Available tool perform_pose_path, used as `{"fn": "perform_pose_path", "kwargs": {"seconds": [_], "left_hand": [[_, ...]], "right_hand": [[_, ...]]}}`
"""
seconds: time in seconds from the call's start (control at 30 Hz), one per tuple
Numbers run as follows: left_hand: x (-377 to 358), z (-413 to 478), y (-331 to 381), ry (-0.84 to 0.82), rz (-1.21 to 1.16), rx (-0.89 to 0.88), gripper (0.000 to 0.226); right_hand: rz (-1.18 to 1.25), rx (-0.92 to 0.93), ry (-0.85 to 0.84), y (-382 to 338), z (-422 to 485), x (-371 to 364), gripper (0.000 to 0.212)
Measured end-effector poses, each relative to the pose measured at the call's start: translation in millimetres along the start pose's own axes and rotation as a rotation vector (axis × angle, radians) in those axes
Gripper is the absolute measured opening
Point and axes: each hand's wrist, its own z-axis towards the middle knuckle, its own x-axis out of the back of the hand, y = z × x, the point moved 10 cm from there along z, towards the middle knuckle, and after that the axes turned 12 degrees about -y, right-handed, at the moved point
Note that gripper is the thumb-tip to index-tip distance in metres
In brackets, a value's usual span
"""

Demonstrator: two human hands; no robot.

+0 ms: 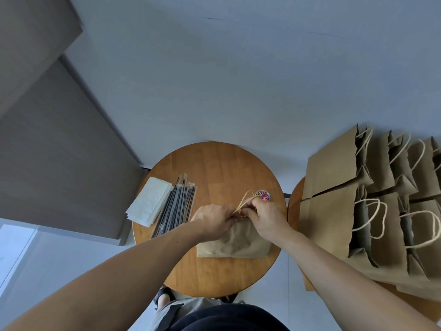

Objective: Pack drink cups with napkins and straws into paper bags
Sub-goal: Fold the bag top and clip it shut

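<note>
Left grip (212,219) and right grip (265,217) meet at the mouth of the paper bag (236,242), fingers curled in, pinching its top edge together with the twine handles (243,201). Bag lies on the round counter (214,168), just this side of a tub of coloured paper clips (262,195). Judged step: closing the bag mouth; contents hidden, no cup in sight. Next move likely needs one grip to hold the fold while the other fetches a clip. Both forearms reach forward and converge, wrists bent down. Napkins (150,201) and wrapped straws (176,206) lie left; more bags (334,175) stacked right.
</note>
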Motion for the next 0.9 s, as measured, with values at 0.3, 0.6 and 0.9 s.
{"fn": "perform_pose_path", "kwargs": {"seconds": [0.3,0.6,0.9], "left_hand": [[-0.6,-0.2,1.1,-0.007,0.022,-0.002,0.028],[-1.6,1.1,-0.3,-0.011,0.022,-0.003,0.026],[-3.1,3.6,-3.5,0.025,0.004,0.015,0.025]], "right_hand": [[-0.062,-0.013,-0.028,2.1,1.8,-3.3,0.011],[-0.111,0.013,-0.059,2.3,3.8,-11.8,0.01],[-0.207,-0.026,-0.196,5.7,6.3,-20.5,0.014]]}}
